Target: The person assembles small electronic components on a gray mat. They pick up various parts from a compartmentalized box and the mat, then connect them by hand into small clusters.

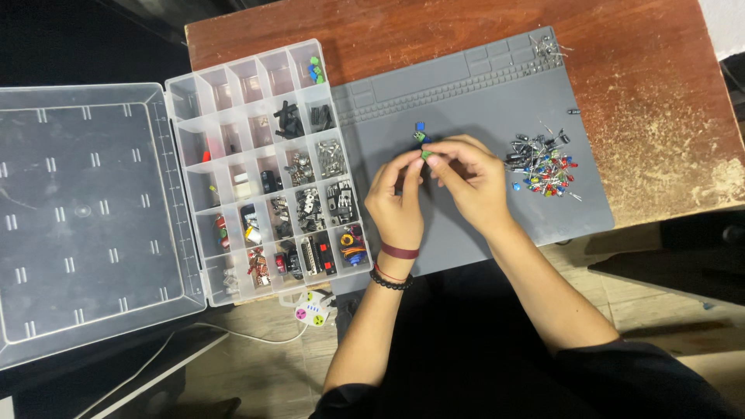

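Tiny green and blue part (pixel 421 136) pinched between left hand (pixel 397 203) and right hand (pixel 469 180), over gray mat (pixel 466 101), pile of little colored bits (pixel 542 165) nearby, open clear box (pixel 264 167) beside.

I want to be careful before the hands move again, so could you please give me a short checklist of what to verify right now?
1. Small green part pinched between left hand and right hand: ok.
2. Hands over the grey mat: ok.
3. Blue-green parts lying apart from the fingers: ok.
4. Loose component pile on the mat, right of the hands: ok.
5. Organizer box lid open: ok.
6. Part's orientation: cannot tell.
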